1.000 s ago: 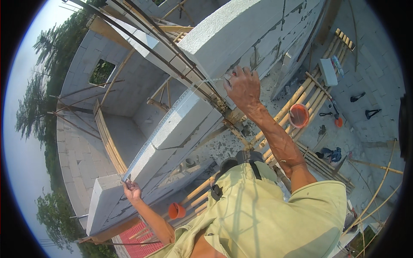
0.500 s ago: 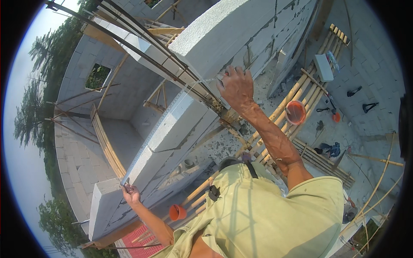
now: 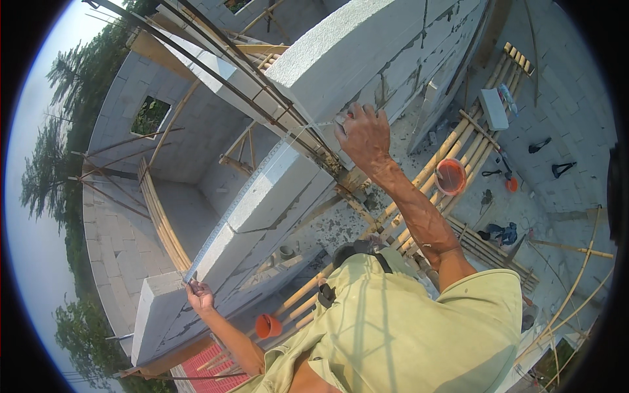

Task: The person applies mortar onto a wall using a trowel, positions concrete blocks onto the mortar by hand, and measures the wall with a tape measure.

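A pale tape measure [image 3: 230,208] is stretched along the top of a white block wall [image 3: 278,171], between my two hands. At its near left end, my left hand [image 3: 200,296] pinches the tape by the corner where a lower block [image 3: 160,288] adjoins. My right hand [image 3: 364,136] is closed round the other end, past the upright steel bars [image 3: 262,92] and just off the face of a taller block wall [image 3: 334,49]. The tape crosses the bars on its way to that hand. Whether its case sits in my right palm is hidden by the fingers.
Below to the right lies a bamboo pole platform [image 3: 468,154] bearing an orange bucket [image 3: 451,177] and a white block [image 3: 493,109]. Another orange bucket [image 3: 267,325] is near my left forearm. Tools and a bundle of dark cloth [image 3: 503,232] lie on the floor far below.
My hands and the tape stay nearly where they were against the wall. The view has shifted slightly.
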`<action>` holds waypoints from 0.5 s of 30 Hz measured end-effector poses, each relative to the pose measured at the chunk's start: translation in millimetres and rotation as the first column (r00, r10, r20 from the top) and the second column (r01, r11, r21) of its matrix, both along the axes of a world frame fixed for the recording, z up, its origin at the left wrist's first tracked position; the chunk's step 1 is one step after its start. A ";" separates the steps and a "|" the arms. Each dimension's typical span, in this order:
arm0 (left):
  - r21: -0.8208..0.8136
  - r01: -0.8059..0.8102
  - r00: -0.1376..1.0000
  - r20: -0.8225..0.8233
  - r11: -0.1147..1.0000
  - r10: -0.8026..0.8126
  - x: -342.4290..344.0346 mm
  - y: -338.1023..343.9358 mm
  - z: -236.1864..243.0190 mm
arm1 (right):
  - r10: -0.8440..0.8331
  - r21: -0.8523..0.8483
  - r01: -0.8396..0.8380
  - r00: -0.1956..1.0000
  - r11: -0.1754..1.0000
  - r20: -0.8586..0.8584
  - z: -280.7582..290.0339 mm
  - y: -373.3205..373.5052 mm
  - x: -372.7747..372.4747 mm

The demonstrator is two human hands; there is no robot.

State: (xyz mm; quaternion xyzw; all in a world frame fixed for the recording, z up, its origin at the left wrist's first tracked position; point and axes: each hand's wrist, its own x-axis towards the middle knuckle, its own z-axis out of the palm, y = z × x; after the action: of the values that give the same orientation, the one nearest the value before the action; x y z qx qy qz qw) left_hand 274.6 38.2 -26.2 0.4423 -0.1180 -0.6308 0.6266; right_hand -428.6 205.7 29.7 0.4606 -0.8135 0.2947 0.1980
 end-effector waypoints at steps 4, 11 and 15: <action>-0.026 -0.027 0.999 0.038 0.999 0.028 -3.5 2.8 2.6 | -0.001 0.003 0.001 1.000 1.000 -0.004 0.6 -0.5 1.0; 0.004 -0.015 1.000 0.019 1.000 0.014 -9.1 3.5 7.8 | 0.003 -0.013 -0.003 1.000 1.000 0.006 0.3 0.2 -0.4; -0.037 0.031 0.999 -0.009 0.999 -0.031 -8.4 6.5 3.7 | -0.002 0.048 0.002 1.000 0.999 0.006 0.0 2.8 -2.9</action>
State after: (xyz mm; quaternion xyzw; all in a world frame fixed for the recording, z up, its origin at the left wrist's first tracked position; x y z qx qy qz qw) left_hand 266.2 44.7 -22.6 0.4260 -0.1335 -0.6402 0.6252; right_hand -431.5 208.5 29.7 0.4635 -0.8214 0.2764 0.1847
